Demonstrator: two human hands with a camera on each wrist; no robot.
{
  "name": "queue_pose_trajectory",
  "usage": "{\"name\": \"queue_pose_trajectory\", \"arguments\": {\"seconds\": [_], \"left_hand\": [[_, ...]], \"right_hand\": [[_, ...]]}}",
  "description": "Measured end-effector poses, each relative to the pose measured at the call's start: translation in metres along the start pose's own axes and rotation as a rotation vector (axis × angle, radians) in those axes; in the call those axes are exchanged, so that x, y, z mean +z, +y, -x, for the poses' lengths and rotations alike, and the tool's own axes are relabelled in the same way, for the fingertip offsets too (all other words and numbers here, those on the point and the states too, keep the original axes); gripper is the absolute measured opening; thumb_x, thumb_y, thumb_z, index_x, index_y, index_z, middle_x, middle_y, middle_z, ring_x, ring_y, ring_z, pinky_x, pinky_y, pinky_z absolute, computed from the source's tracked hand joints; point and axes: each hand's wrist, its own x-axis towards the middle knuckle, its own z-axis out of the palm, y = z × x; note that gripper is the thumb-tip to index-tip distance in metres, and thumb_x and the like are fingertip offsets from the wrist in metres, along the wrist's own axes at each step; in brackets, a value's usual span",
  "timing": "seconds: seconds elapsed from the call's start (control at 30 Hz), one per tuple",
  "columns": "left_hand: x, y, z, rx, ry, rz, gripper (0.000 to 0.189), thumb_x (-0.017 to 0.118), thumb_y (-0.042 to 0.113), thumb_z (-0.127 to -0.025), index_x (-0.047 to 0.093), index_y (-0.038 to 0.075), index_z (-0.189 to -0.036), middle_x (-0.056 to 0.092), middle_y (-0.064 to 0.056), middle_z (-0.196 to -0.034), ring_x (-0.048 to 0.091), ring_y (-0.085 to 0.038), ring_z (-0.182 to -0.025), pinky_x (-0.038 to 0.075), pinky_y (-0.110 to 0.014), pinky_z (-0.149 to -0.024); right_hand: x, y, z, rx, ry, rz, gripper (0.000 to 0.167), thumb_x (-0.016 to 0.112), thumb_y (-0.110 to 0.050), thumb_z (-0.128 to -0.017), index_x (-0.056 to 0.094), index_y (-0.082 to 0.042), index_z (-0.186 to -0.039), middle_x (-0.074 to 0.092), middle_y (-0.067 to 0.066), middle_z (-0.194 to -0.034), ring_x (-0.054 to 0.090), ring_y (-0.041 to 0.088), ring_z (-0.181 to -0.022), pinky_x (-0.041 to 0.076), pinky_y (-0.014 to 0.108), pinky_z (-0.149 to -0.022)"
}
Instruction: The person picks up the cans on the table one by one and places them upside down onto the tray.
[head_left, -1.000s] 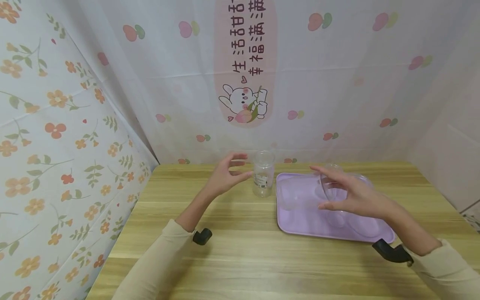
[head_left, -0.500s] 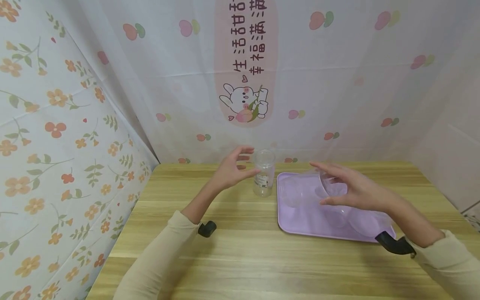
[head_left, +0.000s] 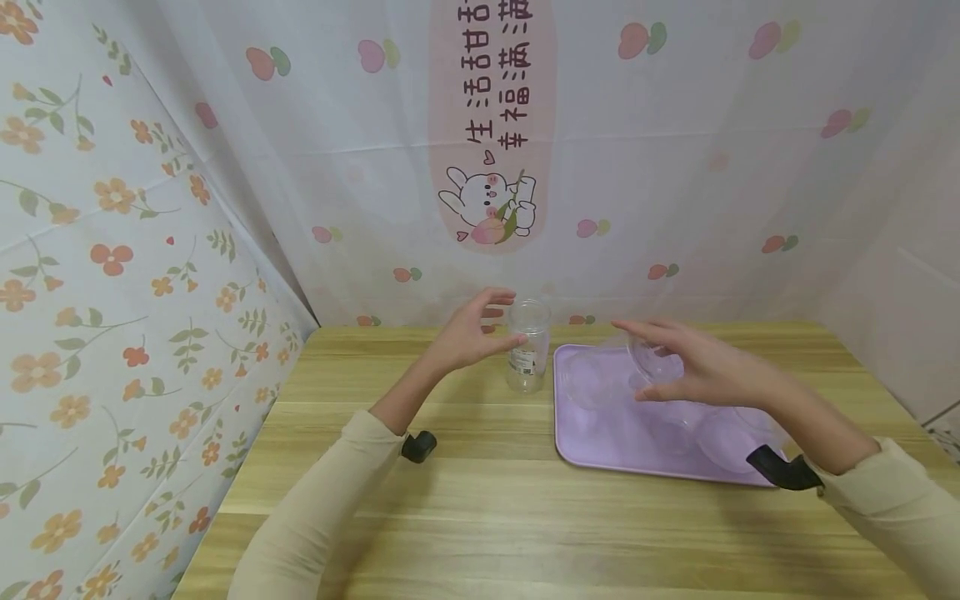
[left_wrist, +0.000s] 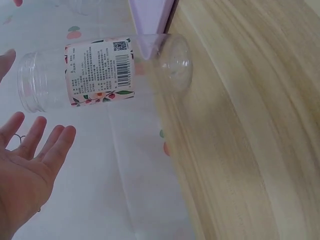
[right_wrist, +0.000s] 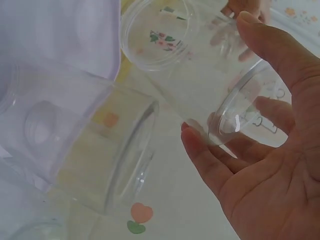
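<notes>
A clear plastic jar (head_left: 526, 354) with a printed label (left_wrist: 100, 70) stands upright and lidless at the back of the table. Beside its upper part my left hand (head_left: 471, 335) has its fingers and thumb spread; in the left wrist view the fingers (left_wrist: 55, 145) are near the threaded mouth. My right hand (head_left: 705, 367) grips a second clear jar (head_left: 588, 379) by its base, above the tray. Its mouth points left, as the right wrist view shows with the jar (right_wrist: 185, 75) between thumb and fingers. Through its wall the labelled jar's flower pattern shows.
A light purple tray (head_left: 600, 450) lies on the wooden table (head_left: 480, 517), right of the labelled jar. More clear jars lie on it, one jar (right_wrist: 75, 135) plain in the right wrist view. A printed curtain (head_left: 360, 183) hangs behind the table.
My left hand has moved up and right, closer to the labelled jar. My right hand has risen slightly, and the held jar's mouth has turned more toward the head camera.
</notes>
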Motion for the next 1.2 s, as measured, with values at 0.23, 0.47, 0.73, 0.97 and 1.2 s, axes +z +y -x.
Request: {"name": "queue_pose_trajectory", "arguments": {"seconds": [0.23, 0.47, 0.73, 0.97, 1.2], "left_hand": [[-0.002, 0.001, -0.010, -0.004, -0.035, -0.062, 0.070, 0.083, 0.023, -0.087, 0.047, 0.005, -0.145, 0.050, -0.021, -0.145, 0.052, -0.039, -0.128, 0.047, -0.049, -0.104], [-0.003, 0.003, -0.016, -0.030, -0.070, -0.110, 0.070, 0.082, 0.025, -0.088, 0.048, 0.004, -0.145, 0.052, -0.017, -0.144, 0.052, -0.039, -0.127, 0.048, -0.046, -0.103], [-0.004, 0.006, -0.024, -0.034, -0.101, -0.155, 0.073, 0.082, 0.027, -0.087, 0.047, 0.002, -0.146, 0.053, -0.017, -0.143, 0.053, -0.037, -0.126, 0.051, -0.038, -0.099], [-0.006, 0.007, -0.027, -0.039, -0.149, -0.177, 0.075, 0.082, 0.031, -0.087, 0.046, 0.004, -0.147, 0.050, -0.018, -0.146, 0.052, -0.036, -0.128, 0.048, -0.038, -0.103], [-0.005, 0.011, -0.032, -0.064, -0.198, -0.211, 0.079, 0.083, 0.036, -0.086, 0.044, 0.010, -0.149, 0.048, -0.016, -0.149, 0.051, -0.034, -0.130, 0.045, -0.042, -0.105]], "right_hand": [[-0.004, 0.001, -0.012, 0.001, -0.036, 0.039, 0.089, 0.087, -0.034, -0.083, 0.042, -0.010, -0.155, 0.049, 0.019, -0.145, 0.051, 0.037, -0.126, 0.051, 0.059, -0.093], [-0.009, 0.000, -0.024, 0.038, -0.103, 0.095, 0.088, 0.089, -0.032, -0.081, 0.045, -0.006, -0.152, 0.053, 0.019, -0.139, 0.056, 0.037, -0.120, 0.052, 0.057, -0.092], [-0.013, -0.001, -0.039, 0.069, -0.174, 0.123, 0.088, 0.088, -0.032, -0.081, 0.044, -0.007, -0.153, 0.053, 0.021, -0.139, 0.054, 0.039, -0.124, 0.049, 0.059, -0.097], [-0.013, -0.001, -0.051, 0.096, -0.217, 0.157, 0.089, 0.088, -0.031, -0.080, 0.044, -0.008, -0.154, 0.053, 0.025, -0.137, 0.056, 0.040, -0.120, 0.050, 0.058, -0.095], [-0.013, -0.001, -0.065, 0.123, -0.253, 0.154, 0.089, 0.089, -0.030, -0.079, 0.045, -0.011, -0.154, 0.053, 0.027, -0.136, 0.057, 0.041, -0.117, 0.051, 0.060, -0.092]]}}
